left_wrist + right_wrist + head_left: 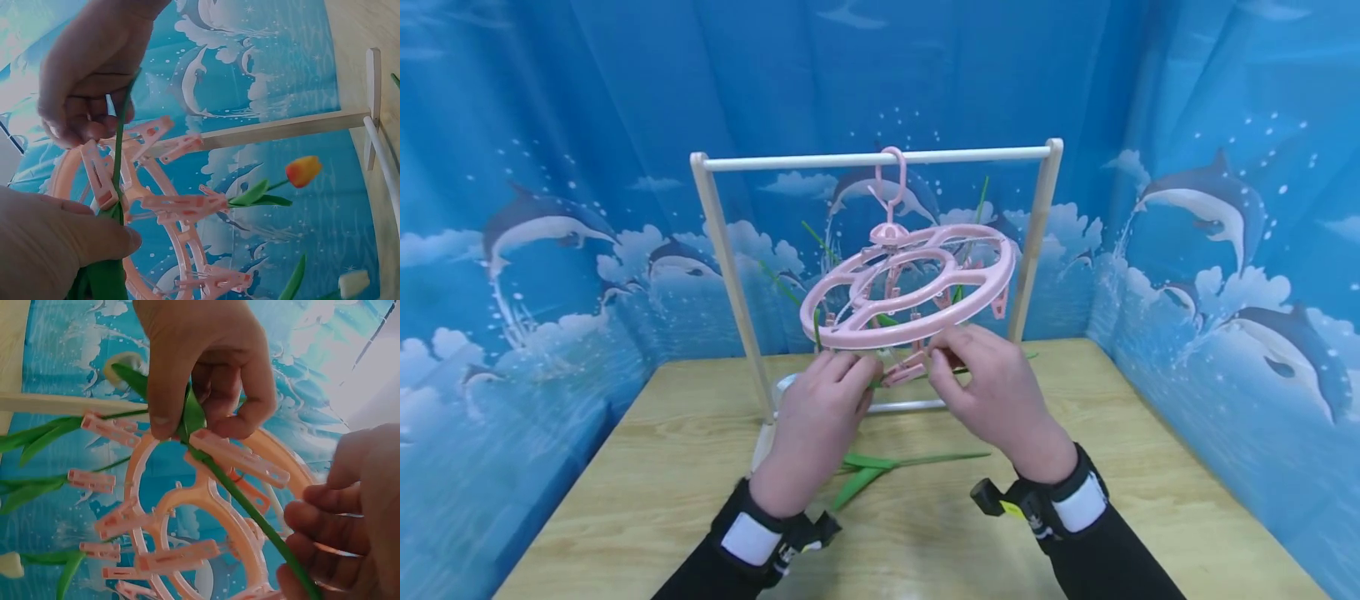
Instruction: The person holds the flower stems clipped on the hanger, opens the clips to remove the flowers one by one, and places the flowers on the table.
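My left hand (827,392) pinches a green-leaved tulip (190,415) at its leaf base, just under the ring of a pink clip hanger (898,337). From that pinch the stem runs slantwise past a pink clip (240,456) towards my right hand (992,387). The right hand's fingers (312,512) are bent, close to the clip's far end; whether they grip it I cannot tell. A pale yellowish bloom (122,369) shows beside the left hand in the right wrist view. Other clips hold tulips head down, among them an orange-yellow one (303,170).
The hanger hooks over the white bar (790,162) of a wooden-sided rack (722,250) on the wood-grain table (647,500). A loose green stem with leaves (868,475) lies on the table between the forearms. A dolphin-print curtain (587,208) surrounds the back and sides.
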Demonstrator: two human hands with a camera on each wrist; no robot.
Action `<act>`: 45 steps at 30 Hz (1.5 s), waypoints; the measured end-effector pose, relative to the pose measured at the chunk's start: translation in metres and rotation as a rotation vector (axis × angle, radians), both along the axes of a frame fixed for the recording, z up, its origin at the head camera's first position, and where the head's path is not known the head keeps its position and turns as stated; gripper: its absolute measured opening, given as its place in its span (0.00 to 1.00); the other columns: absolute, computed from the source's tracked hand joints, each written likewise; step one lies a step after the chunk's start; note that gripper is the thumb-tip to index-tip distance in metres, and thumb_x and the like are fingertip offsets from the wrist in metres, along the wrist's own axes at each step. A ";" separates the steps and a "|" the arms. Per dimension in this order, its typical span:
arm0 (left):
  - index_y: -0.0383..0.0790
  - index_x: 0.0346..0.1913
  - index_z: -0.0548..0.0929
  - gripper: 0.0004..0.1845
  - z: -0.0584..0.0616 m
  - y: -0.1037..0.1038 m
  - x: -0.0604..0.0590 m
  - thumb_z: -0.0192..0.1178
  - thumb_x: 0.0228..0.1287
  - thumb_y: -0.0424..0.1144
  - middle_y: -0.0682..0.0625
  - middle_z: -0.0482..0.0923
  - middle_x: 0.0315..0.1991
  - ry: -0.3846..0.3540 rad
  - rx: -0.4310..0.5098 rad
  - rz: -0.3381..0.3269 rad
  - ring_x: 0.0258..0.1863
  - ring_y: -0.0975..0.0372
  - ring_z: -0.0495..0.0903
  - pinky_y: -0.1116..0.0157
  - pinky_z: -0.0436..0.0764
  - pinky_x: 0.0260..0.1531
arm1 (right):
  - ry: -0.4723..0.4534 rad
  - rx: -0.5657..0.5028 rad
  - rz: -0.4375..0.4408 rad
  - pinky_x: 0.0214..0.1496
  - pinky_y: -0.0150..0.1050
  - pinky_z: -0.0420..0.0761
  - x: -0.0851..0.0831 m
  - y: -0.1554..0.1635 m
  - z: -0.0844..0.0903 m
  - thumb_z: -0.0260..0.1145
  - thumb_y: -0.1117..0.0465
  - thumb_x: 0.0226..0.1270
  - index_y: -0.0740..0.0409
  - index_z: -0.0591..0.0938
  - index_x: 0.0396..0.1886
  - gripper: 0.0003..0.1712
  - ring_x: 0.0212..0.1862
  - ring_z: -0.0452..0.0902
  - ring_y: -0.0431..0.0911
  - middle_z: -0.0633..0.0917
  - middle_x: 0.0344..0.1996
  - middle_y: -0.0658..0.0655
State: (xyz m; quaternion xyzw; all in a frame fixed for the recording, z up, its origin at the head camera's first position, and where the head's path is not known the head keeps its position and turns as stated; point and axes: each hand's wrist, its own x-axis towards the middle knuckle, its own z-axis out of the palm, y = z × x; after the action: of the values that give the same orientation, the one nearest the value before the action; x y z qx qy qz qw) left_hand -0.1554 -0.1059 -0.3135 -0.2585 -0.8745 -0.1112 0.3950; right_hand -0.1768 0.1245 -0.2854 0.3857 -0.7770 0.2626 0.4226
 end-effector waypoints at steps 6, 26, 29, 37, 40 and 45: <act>0.47 0.58 0.87 0.23 0.003 -0.006 0.001 0.80 0.61 0.29 0.51 0.89 0.49 0.003 0.015 -0.046 0.45 0.57 0.88 0.64 0.91 0.47 | -0.167 0.060 -0.043 0.33 0.36 0.82 -0.002 0.004 0.001 0.78 0.58 0.73 0.55 0.90 0.48 0.10 0.33 0.76 0.42 0.84 0.35 0.53; 0.45 0.54 0.89 0.18 0.001 -0.007 0.000 0.79 0.64 0.29 0.51 0.89 0.50 -0.006 0.048 -0.094 0.49 0.57 0.88 0.62 0.92 0.53 | -0.318 0.131 -0.144 0.30 0.32 0.78 0.000 0.000 0.002 0.78 0.53 0.72 0.53 0.92 0.44 0.10 0.29 0.76 0.38 0.89 0.31 0.49; 0.45 0.53 0.90 0.18 0.002 -0.006 0.000 0.79 0.63 0.29 0.52 0.89 0.50 -0.002 0.049 -0.092 0.49 0.57 0.89 0.62 0.92 0.54 | -0.289 0.116 -0.148 0.28 0.31 0.76 0.000 -0.001 0.001 0.78 0.55 0.72 0.55 0.92 0.43 0.09 0.27 0.74 0.38 0.89 0.29 0.51; 0.47 0.52 0.89 0.20 0.004 -0.004 0.001 0.81 0.60 0.28 0.52 0.89 0.50 -0.012 0.043 -0.074 0.49 0.57 0.89 0.63 0.92 0.52 | -0.269 0.072 -0.172 0.27 0.31 0.74 -0.001 -0.003 0.000 0.79 0.57 0.72 0.58 0.93 0.41 0.08 0.25 0.75 0.39 0.92 0.29 0.54; 0.47 0.51 0.89 0.19 0.004 -0.004 0.001 0.81 0.60 0.27 0.52 0.89 0.49 -0.023 0.044 -0.070 0.47 0.58 0.89 0.64 0.92 0.50 | -0.266 0.052 -0.182 0.26 0.31 0.72 -0.001 -0.005 -0.001 0.79 0.58 0.71 0.57 0.94 0.40 0.07 0.24 0.73 0.39 0.93 0.30 0.54; 0.47 0.50 0.89 0.18 0.004 -0.004 0.001 0.81 0.60 0.27 0.53 0.89 0.47 -0.023 0.040 -0.063 0.45 0.58 0.89 0.64 0.92 0.48 | -0.270 0.019 -0.186 0.25 0.31 0.70 0.000 -0.007 -0.004 0.79 0.58 0.70 0.58 0.94 0.39 0.07 0.23 0.72 0.38 0.93 0.29 0.54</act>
State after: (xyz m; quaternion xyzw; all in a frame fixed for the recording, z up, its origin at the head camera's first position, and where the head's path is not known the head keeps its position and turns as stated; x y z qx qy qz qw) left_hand -0.1546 -0.1099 -0.3098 -0.2765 -0.8681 -0.1437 0.3863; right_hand -0.1772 0.1173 -0.2889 0.2774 -0.8614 0.2647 0.3330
